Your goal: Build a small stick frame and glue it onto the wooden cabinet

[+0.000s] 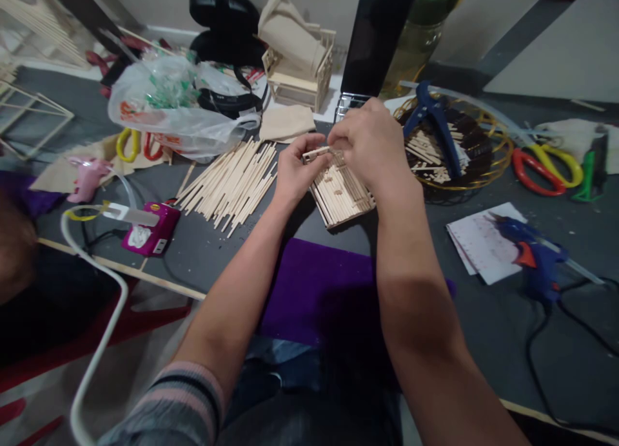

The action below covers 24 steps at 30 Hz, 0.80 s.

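Observation:
A small model made of thin wooden sticks [336, 198] rests on the dark table in front of me, its slatted panel facing up. My left hand [300, 165] pinches a short stick piece at the model's far left edge between thumb and fingers. Over the model's far right side, my right hand [370, 143] has its fingers bent and drawn together; what they hold, if anything, is hidden by the hand. A purple cloth [314, 291] lies at the near table edge, just below the model.
Loose wooden sticks [236, 185] lie left of the model. To the right are a gold-rimmed basket [483, 169], a blue glue gun [536, 259] on white paper and scissors [539, 172]. A magenta power adapter [151, 230] with a white cable is left. Another person sits far left.

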{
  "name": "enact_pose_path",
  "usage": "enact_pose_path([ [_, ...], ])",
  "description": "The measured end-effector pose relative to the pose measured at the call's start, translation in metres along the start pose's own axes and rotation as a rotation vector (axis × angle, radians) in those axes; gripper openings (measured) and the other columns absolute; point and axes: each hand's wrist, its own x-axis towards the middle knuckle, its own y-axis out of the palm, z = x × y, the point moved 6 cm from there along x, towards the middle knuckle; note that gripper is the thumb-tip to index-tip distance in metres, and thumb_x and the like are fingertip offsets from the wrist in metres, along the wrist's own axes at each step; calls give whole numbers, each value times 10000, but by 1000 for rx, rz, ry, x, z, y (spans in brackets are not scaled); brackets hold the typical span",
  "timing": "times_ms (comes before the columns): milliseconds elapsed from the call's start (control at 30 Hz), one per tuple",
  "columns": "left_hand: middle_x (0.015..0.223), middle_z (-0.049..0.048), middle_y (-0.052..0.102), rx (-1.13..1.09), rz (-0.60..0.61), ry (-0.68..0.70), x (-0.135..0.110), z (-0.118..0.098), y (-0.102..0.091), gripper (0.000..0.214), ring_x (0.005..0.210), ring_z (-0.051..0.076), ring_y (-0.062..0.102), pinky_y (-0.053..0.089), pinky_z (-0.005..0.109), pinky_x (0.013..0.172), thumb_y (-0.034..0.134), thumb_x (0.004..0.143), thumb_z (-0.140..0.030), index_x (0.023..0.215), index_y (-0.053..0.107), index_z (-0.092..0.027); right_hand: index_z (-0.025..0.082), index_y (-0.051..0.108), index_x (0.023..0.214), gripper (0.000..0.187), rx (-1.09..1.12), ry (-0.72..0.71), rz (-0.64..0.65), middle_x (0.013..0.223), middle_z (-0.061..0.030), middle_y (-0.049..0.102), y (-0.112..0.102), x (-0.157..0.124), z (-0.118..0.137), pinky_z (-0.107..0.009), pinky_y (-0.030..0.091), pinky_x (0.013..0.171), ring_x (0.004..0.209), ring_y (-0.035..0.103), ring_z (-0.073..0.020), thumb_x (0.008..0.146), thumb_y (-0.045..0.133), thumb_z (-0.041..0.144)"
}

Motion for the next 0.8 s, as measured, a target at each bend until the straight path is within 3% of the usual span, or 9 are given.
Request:
enact_pose_path([
  [200, 784, 8, 697, 1, -27, 52, 4, 5, 2, 69, 710, 145, 632, 490, 280, 655, 719, 750, -225, 812, 720, -194, 239, 706, 766, 188, 116, 37, -6, 903, -96, 685, 2, 1, -4, -454, 449, 862, 1079, 508, -324, 844, 542, 191],
  [467, 777, 16, 709, 86, -46, 195, 7, 1, -3, 56, 743, 147, 645, 490, 285, 714, 741, 738, -239, 787, 752, -214, 240, 745, 878, 255, -47, -8, 7, 936, -88, 699, -2, -2, 1, -386, 456, 780, 1047, 526, -303, 879, 492, 204],
  [800, 783, 16, 718, 79, -38, 219, 7, -2, -1, 54, 745, 155, 656, 511, 293, 724, 745, 743, -237, 790, 758, -212, 205, 754, 901, 264, -28, 16, 24, 921, -93, 684, 0, -1, 2, -370, 434, 802, 1075, 515, -297, 887, 490, 194],
])
